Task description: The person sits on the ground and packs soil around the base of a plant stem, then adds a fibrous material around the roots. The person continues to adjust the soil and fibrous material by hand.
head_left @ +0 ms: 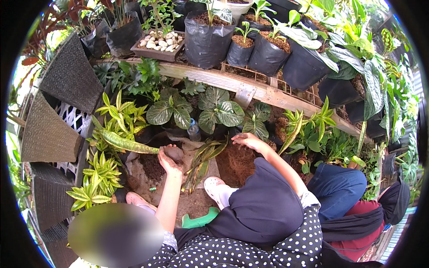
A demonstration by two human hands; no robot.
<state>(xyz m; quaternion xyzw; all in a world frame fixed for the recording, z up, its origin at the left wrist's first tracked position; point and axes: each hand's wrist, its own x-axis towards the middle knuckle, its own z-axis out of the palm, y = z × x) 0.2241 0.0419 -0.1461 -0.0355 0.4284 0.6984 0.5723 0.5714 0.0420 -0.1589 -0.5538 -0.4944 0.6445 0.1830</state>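
My left hand point(169, 162), smeared with soil, is closed around the base of a yellow-edged snake plant leaf point(130, 143) that points away to the left. A rounded greyish-brown lump point(175, 153) lies against its palm; whether it is soil or roots I cannot tell. Below is dark potting soil point(150, 165) on a worn sheet. My right hand point(248, 140) is soiled too, its fingers apart and bent, with nothing seen in them. It hovers at the upper edge of a brown, fibrous root mass point(240, 164). Between my hands lie drooping snake plant leaves point(199, 162).
A plastic bottle point(193, 130) stands beyond my hands among broad-leaved plants point(221, 112). Behind them runs a wooden bench rail point(207, 75) bearing black grow bags point(209, 40). Stepped dark slabs point(72, 73) flank the left. A person in jeans point(338, 187) crouches at right. Green plastic point(201, 218) lies near my feet.
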